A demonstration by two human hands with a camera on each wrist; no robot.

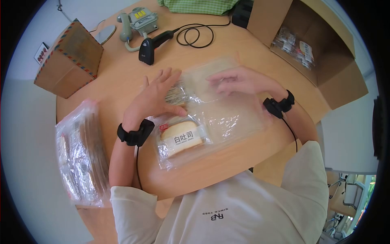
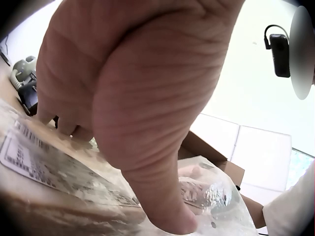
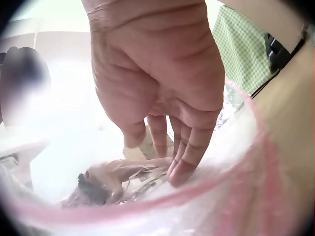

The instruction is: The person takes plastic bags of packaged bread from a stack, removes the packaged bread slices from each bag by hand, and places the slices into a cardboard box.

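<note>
A large clear plastic bag (image 1: 227, 122) with a pink-edged mouth (image 3: 162, 196) lies across the table before me. At its left part is a wrapped slice of white toast (image 1: 183, 140) with a red corner mark. Beyond that lies a second packet (image 1: 177, 94) with small print and a barcode (image 2: 29, 157), partly covered by my left hand (image 1: 151, 97). That hand is spread over the packets, thumb down near the toast. My right hand (image 1: 241, 81), blurred, hovers at the bag's right side with fingers loosely extended; the pink edge curves round below it in the right wrist view.
A filled clear bag of packets (image 1: 81, 154) lies at the left edge. Behind are a cardboard box (image 1: 71, 59), telephone (image 1: 142, 20), barcode scanner (image 1: 152, 46) with cable, and green checked cloth (image 1: 199, 6). An open carton (image 1: 333, 53) at right holds small packets (image 1: 294, 46).
</note>
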